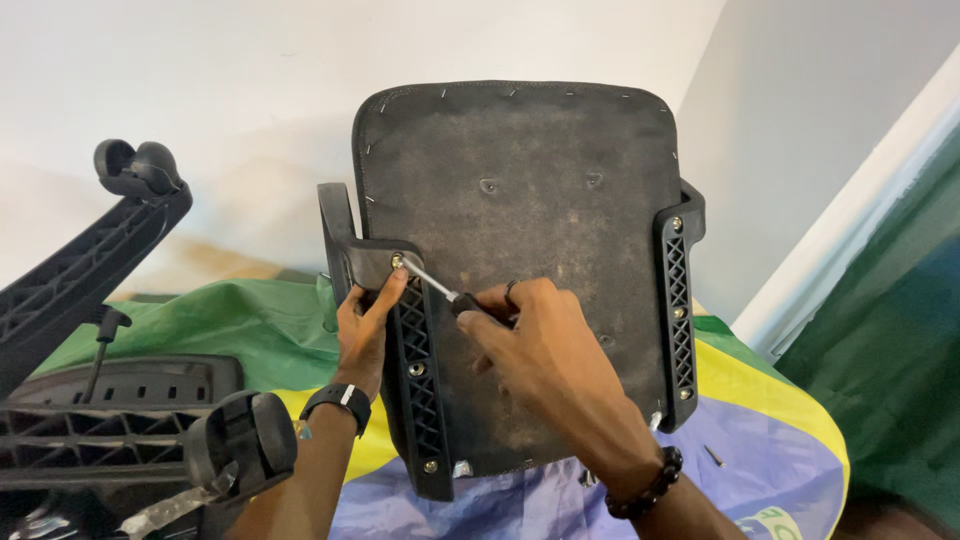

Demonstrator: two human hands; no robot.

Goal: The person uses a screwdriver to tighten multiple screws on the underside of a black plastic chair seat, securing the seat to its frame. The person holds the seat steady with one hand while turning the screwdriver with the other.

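Right hand [535,335] closed around a screwdriver [445,290], tip set on a screw [397,261] at the top of the left armrest bracket [405,370]. Left hand [366,330] pressing that bracket, fingers curled loosely beside the screw, pinching nothing. Chair seat [530,220] standing upright, underside facing out: dark, scuffed board, stapled edges, ribbed black brackets on both sides. Underneath, a green, yellow and blue cloth [760,440]. At left, a black chair base [110,250] with casters.
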